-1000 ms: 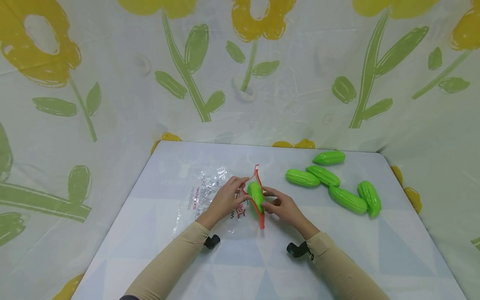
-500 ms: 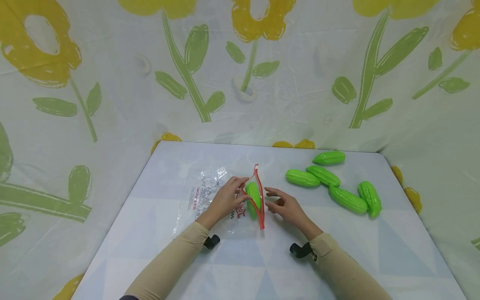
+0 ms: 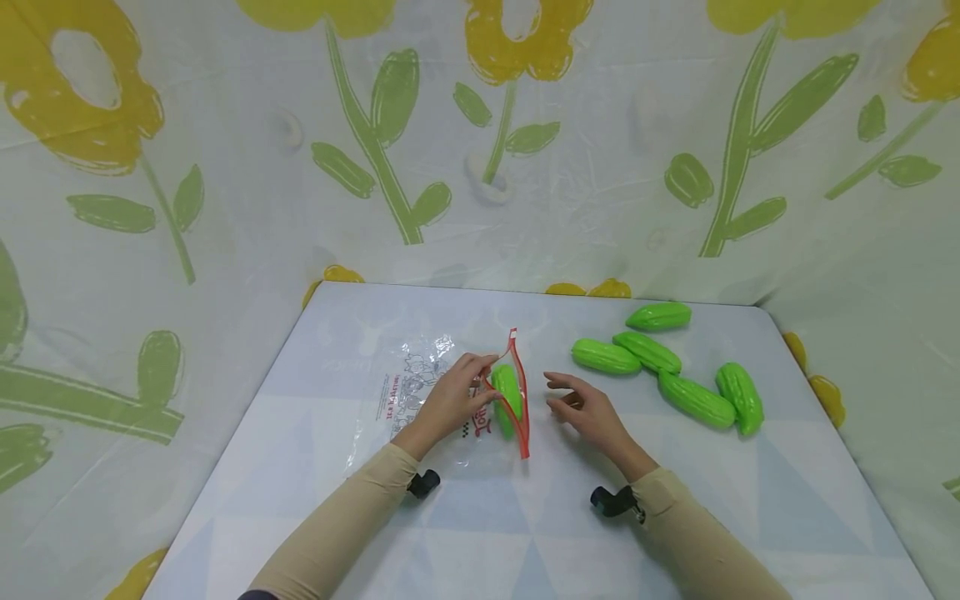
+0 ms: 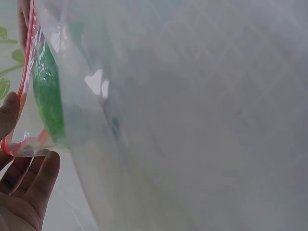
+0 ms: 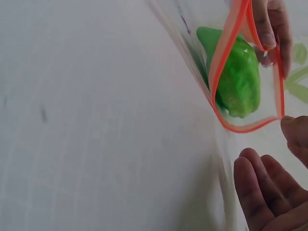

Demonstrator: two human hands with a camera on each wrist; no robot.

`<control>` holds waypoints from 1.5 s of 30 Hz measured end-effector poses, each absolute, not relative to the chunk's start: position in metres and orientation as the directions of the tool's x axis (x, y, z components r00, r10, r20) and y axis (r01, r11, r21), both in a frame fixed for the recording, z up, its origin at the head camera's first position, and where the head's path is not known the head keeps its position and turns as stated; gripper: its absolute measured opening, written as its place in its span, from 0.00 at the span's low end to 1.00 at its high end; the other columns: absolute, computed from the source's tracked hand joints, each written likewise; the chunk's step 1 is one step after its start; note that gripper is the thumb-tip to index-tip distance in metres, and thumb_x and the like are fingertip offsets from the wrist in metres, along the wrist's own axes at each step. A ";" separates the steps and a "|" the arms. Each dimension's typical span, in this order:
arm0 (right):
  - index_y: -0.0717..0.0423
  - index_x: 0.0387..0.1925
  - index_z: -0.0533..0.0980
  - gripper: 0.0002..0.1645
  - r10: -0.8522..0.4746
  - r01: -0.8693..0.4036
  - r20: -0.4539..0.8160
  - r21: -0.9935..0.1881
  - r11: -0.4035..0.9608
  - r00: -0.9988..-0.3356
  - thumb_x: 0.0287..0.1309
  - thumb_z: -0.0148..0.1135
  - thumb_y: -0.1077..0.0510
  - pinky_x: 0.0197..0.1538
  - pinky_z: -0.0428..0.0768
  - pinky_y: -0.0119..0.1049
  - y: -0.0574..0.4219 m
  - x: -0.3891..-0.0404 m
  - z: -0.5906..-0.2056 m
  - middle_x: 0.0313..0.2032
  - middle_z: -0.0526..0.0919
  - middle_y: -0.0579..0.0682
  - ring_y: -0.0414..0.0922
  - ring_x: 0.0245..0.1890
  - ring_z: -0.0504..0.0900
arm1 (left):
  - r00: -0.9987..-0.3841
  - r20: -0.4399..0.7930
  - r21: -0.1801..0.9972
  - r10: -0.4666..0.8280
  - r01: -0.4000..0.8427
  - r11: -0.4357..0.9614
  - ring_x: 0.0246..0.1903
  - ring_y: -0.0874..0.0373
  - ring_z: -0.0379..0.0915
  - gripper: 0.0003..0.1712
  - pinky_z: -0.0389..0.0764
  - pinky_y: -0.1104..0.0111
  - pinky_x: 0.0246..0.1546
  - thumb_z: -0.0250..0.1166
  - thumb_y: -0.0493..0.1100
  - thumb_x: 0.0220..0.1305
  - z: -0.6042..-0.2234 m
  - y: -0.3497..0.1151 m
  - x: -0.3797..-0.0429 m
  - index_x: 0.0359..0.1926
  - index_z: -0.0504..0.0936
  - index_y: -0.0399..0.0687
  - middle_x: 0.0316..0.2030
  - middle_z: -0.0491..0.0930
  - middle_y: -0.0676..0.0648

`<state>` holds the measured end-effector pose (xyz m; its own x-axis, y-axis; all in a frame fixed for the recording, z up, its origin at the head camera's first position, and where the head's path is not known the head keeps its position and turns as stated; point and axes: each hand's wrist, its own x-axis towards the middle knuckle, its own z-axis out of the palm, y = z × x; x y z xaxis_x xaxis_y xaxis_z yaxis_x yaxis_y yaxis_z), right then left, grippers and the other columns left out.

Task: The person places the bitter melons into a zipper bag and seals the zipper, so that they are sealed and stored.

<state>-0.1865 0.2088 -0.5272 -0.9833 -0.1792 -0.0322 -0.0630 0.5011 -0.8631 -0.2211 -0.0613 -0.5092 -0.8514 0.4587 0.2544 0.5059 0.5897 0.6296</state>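
Note:
A clear zip bag with red and black print lies on the table, its red-edged mouth gaping toward the right. Just inside that mouth is a green bitter melon, also visible through the opening in the right wrist view. My left hand pinches the bag's red edge between thumb and fingers, keeping the mouth apart. To the right of the bag, my right hand hovers with relaxed fingers, touching nothing. In the right wrist view its fingers are spread from the thumb, holding nothing.
Several more bitter melons lie on the right back part of the white and pale blue table. A curtain with yellow flowers surrounds the table at the back and sides.
My right hand has let go of the bitter melon in the bag's mouth and drawn back to the right. The melon sits slightly deeper in the bag. My left hand stays put.

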 end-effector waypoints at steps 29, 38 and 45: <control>0.57 0.63 0.78 0.24 0.156 -0.179 0.337 -0.774 0.607 -0.929 0.66 0.65 0.65 0.41 0.73 0.19 0.273 -0.205 -0.534 0.55 0.76 0.59 0.48 0.43 0.78 | -0.851 0.235 0.632 0.469 0.500 0.592 0.50 0.53 0.81 0.36 0.83 0.64 0.53 0.71 0.49 0.66 -0.507 -0.061 -0.220 0.72 0.71 0.46 0.56 0.77 0.45; 0.54 0.68 0.74 0.27 0.144 -0.115 0.267 -0.757 0.643 -0.953 0.69 0.62 0.64 0.41 0.75 0.28 0.286 -0.216 -0.536 0.69 0.69 0.58 0.48 0.42 0.76 | -0.851 0.233 0.631 0.471 0.501 0.593 0.50 0.54 0.80 0.36 0.83 0.65 0.53 0.70 0.50 0.67 -0.510 -0.061 -0.220 0.72 0.70 0.46 0.56 0.76 0.46; 0.56 0.68 0.74 0.27 0.133 -0.064 0.208 -0.732 0.678 -0.969 0.70 0.63 0.59 0.38 0.73 0.33 0.293 -0.220 -0.538 0.63 0.72 0.63 0.48 0.39 0.73 | -0.847 0.247 0.632 0.471 0.509 0.584 0.50 0.54 0.81 0.36 0.83 0.66 0.53 0.71 0.49 0.66 -0.510 -0.061 -0.220 0.71 0.71 0.44 0.55 0.76 0.46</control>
<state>-0.2198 0.2932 -0.5376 -0.9691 0.1328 0.2080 -0.0643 0.6780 -0.7322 -0.2197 -0.0606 -0.5100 -0.8470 0.4708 0.2469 0.5090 0.5844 0.6320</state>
